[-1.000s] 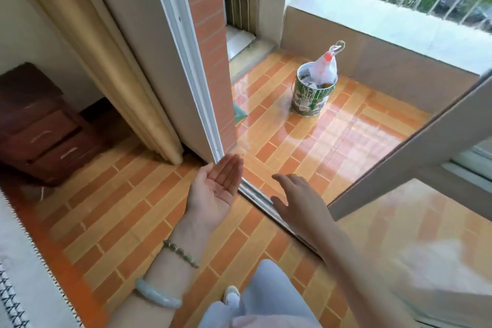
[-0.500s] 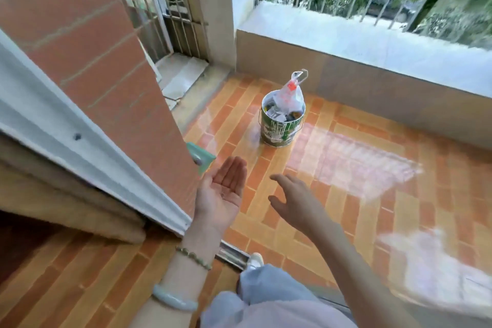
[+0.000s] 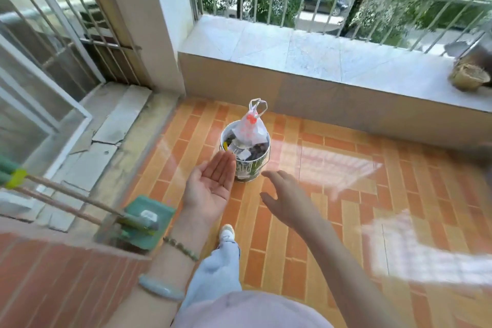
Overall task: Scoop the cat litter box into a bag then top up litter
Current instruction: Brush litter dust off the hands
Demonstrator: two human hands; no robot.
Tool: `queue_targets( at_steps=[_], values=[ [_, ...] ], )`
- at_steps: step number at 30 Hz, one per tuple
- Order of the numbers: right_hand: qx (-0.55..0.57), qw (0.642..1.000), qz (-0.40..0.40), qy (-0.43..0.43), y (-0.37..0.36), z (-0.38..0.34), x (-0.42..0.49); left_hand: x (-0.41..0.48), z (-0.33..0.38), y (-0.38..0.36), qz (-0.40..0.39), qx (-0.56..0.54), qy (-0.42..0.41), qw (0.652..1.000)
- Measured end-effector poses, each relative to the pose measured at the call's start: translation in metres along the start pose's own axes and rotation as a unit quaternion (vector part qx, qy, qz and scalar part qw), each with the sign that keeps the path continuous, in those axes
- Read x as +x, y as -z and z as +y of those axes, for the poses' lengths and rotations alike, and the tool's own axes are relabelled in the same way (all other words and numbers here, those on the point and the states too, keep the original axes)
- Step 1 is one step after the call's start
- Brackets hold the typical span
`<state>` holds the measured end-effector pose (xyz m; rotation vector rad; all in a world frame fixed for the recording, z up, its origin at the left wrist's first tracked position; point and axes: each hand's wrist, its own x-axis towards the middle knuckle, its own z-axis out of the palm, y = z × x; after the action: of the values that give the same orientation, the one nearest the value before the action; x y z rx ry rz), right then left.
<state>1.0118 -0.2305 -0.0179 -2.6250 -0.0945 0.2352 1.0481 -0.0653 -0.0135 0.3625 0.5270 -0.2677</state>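
Observation:
A white and green metal bucket [image 3: 251,168] full of rubbish stands on the orange tiled balcony floor. A tied white plastic bag [image 3: 251,128] with red print sits on top of it. My left hand [image 3: 211,185] is held out palm up with straight fingers, its fingertips just in front of the bucket's left side. My right hand [image 3: 286,198] reaches forward with spread fingers, a little below and right of the bucket. Both hands hold nothing. No litter box is in sight.
A green dustpan [image 3: 149,218] with a long-handled broom [image 3: 66,198] leans at the left by the brick wall. A low tiled ledge [image 3: 319,56] with metal railings bounds the balcony ahead; a woven basket [image 3: 470,77] sits on its right end. My foot [image 3: 226,233] steps forward.
I have walked through the doorway onto the balcony. The bucket and bag are closer. Both hands stay held out and empty; the dustpan and broom have come into view.

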Motion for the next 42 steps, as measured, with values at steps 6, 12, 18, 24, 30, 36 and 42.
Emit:
queue_targets(
  at_steps=[6,12,18,24,30,36,42],
  values=[
    [0.006,0.999,0.021,-0.032,0.031,0.025,0.138,0.138,0.035,-0.061,0.012,0.030,0.027,0.999],
    [0.017,0.998,0.031,-0.056,0.043,0.062,0.240,0.245,0.044,-0.104,0.035,0.078,0.076,0.993],
    [0.017,0.998,0.021,-0.065,0.029,0.114,0.325,0.342,0.038,-0.111,0.073,0.104,0.095,0.987],
    [0.022,0.997,0.002,-0.075,-0.025,0.175,0.410,0.449,0.027,-0.077,0.119,0.142,0.101,0.978],
    [0.033,0.995,-0.015,-0.093,-0.105,0.232,0.471,0.562,0.004,0.008,0.201,0.167,0.118,0.958],
    [0.017,0.992,-0.036,-0.123,-0.183,0.286,0.500,0.657,-0.043,0.088,0.291,0.287,0.117,0.905],
    [0.017,0.990,-0.047,-0.133,-0.228,0.310,0.505,0.689,-0.065,0.117,0.268,0.404,0.183,0.855]
  ],
)
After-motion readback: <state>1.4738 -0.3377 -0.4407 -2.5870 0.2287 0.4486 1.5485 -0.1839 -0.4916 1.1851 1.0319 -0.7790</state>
